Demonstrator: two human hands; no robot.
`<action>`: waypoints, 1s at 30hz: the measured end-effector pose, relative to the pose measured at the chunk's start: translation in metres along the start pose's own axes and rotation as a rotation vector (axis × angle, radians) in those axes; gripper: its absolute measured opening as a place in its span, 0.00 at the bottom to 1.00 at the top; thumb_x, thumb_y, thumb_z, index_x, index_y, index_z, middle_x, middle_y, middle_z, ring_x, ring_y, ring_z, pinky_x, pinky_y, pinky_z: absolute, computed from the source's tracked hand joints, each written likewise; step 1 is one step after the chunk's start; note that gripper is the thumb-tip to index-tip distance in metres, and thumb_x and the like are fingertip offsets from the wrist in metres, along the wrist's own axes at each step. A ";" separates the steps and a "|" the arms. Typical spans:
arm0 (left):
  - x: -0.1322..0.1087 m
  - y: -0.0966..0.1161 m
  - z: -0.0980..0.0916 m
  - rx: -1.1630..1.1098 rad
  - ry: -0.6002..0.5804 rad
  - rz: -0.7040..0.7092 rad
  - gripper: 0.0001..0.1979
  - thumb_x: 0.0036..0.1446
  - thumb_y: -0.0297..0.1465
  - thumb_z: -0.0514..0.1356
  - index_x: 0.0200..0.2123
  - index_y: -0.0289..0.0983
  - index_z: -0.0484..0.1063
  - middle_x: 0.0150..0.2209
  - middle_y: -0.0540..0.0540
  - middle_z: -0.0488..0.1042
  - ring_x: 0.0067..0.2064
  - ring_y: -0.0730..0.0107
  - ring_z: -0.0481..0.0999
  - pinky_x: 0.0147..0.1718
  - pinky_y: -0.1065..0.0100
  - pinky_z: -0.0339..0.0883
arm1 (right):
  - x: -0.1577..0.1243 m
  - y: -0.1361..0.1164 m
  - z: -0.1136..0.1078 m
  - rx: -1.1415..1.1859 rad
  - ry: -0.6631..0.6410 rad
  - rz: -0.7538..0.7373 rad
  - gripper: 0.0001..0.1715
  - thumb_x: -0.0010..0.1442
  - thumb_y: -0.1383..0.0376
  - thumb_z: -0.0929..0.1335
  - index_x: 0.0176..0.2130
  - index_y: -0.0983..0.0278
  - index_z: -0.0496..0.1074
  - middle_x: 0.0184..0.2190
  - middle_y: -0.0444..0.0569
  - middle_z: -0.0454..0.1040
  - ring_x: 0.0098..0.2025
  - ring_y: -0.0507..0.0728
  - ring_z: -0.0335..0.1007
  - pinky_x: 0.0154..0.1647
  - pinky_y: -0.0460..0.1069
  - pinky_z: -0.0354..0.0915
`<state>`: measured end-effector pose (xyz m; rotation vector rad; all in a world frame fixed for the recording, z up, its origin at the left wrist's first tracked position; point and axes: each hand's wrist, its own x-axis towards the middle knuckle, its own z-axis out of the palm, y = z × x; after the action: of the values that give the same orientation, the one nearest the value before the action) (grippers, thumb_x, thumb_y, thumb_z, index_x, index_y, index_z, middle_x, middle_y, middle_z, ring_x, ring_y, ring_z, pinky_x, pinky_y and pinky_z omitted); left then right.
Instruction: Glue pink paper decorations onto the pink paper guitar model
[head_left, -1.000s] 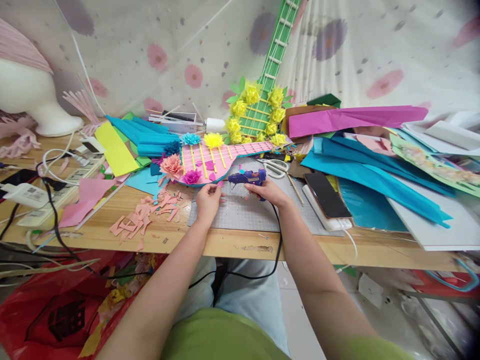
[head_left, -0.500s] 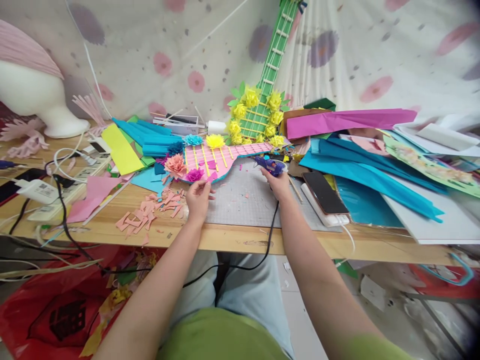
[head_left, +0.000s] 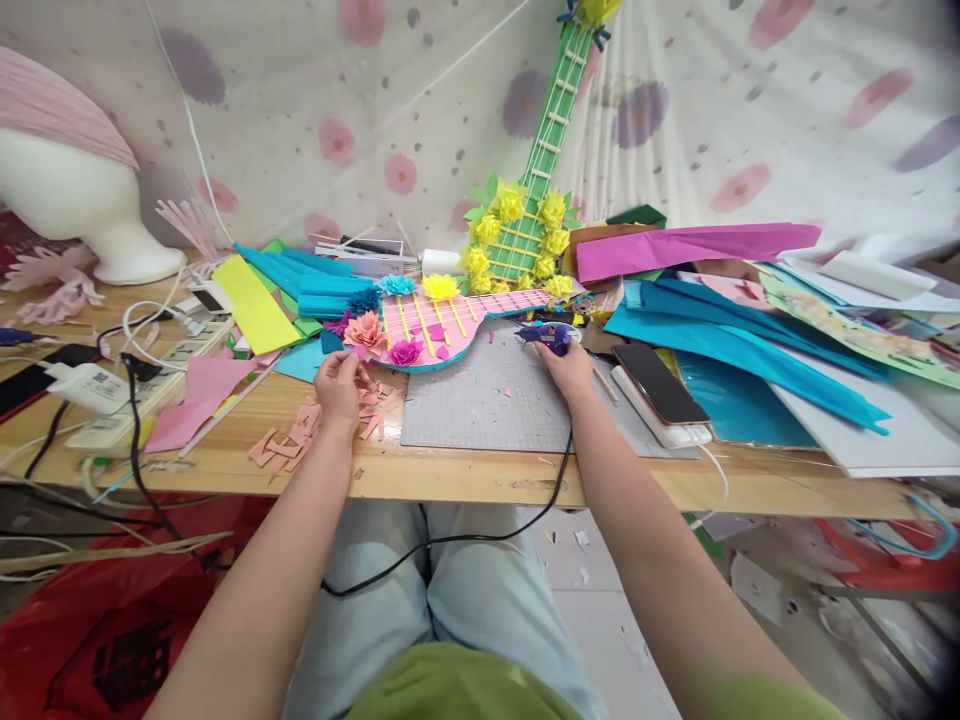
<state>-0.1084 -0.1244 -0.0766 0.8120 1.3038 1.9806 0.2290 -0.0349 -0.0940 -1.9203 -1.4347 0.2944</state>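
Observation:
My right hand (head_left: 570, 366) rests on the grey cutting mat (head_left: 487, 410), fingers closed on the blue glue gun (head_left: 550, 335) lying beside the pink paper guitar (head_left: 442, 325). My left hand (head_left: 337, 385) hovers over the salmon paper scraps (head_left: 296, 440) at the mat's left edge, near the salmon paper flower (head_left: 366, 333). Its fingers are curled in a pinch; what they hold is too small to make out. The glue gun's black cord (head_left: 450, 540) hangs off the table's front edge.
A green paper guitar (head_left: 544, 150) with yellow flowers leans on the back curtain. A phone (head_left: 658, 385) lies right of the mat, beside blue and magenta paper sheets (head_left: 750, 330). A power strip (head_left: 142, 385), chargers and cables are at left. A white mannequin head (head_left: 75, 210) stands far left.
My right hand has carried the glue gun from the mat's middle to beside the pink guitar's neck. My left hand has moved left from the guitar's edge to the salmon scraps.

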 end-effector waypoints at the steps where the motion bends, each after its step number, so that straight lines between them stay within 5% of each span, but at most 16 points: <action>1: -0.001 -0.001 0.000 0.013 -0.027 -0.011 0.12 0.39 0.36 0.63 0.22 0.38 0.63 0.15 0.57 0.61 0.14 0.80 0.60 0.12 0.75 0.59 | 0.000 0.000 0.002 0.000 -0.001 -0.008 0.31 0.50 0.47 0.68 0.43 0.68 0.73 0.38 0.60 0.77 0.44 0.66 0.73 0.46 0.57 0.65; 6: -0.005 -0.003 0.001 0.007 -0.066 -0.072 0.13 0.40 0.36 0.64 0.21 0.38 0.61 0.14 0.58 0.60 0.13 0.80 0.60 0.13 0.75 0.61 | -0.006 -0.008 -0.005 0.128 0.122 -0.031 0.38 0.45 0.46 0.71 0.48 0.68 0.67 0.40 0.61 0.74 0.45 0.66 0.70 0.47 0.60 0.63; 11: -0.001 -0.007 0.005 0.028 -0.088 -0.107 0.14 0.39 0.37 0.64 0.20 0.38 0.61 0.13 0.58 0.60 0.13 0.80 0.60 0.13 0.75 0.62 | -0.027 -0.038 -0.024 0.177 0.536 -0.425 0.36 0.52 0.48 0.68 0.53 0.67 0.63 0.49 0.66 0.66 0.55 0.68 0.60 0.58 0.62 0.53; 14: 0.002 -0.010 0.007 0.026 -0.103 -0.086 0.13 0.39 0.37 0.64 0.20 0.38 0.62 0.12 0.58 0.60 0.13 0.80 0.60 0.13 0.75 0.61 | -0.050 -0.074 -0.007 0.209 0.386 -0.643 0.36 0.54 0.47 0.66 0.55 0.64 0.60 0.49 0.61 0.64 0.53 0.67 0.61 0.55 0.64 0.57; 19: 0.005 -0.012 0.004 -0.026 -0.068 -0.103 0.14 0.39 0.38 0.65 0.20 0.38 0.62 0.13 0.58 0.61 0.12 0.81 0.59 0.12 0.75 0.60 | -0.088 -0.140 0.057 0.181 -0.015 -0.972 0.40 0.51 0.48 0.68 0.57 0.63 0.59 0.53 0.60 0.63 0.57 0.67 0.57 0.59 0.64 0.53; 23: 0.007 -0.011 0.003 -0.088 -0.055 -0.108 0.14 0.37 0.37 0.65 0.20 0.38 0.62 0.13 0.59 0.61 0.12 0.81 0.58 0.12 0.75 0.60 | -0.099 -0.163 0.087 0.155 -0.067 -0.990 0.41 0.51 0.52 0.69 0.59 0.65 0.57 0.55 0.60 0.62 0.59 0.67 0.54 0.61 0.63 0.49; 30: 0.005 -0.011 0.007 0.054 -0.172 -0.112 0.11 0.38 0.33 0.62 0.17 0.39 0.61 0.10 0.58 0.58 0.10 0.80 0.57 0.10 0.75 0.55 | -0.091 -0.160 0.093 0.207 -0.078 -0.887 0.33 0.53 0.60 0.66 0.57 0.65 0.59 0.51 0.58 0.65 0.55 0.65 0.57 0.58 0.61 0.53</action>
<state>-0.1043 -0.1129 -0.0839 0.8942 1.2784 1.7546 0.0249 -0.0593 -0.0776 -0.9758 -2.0504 0.0838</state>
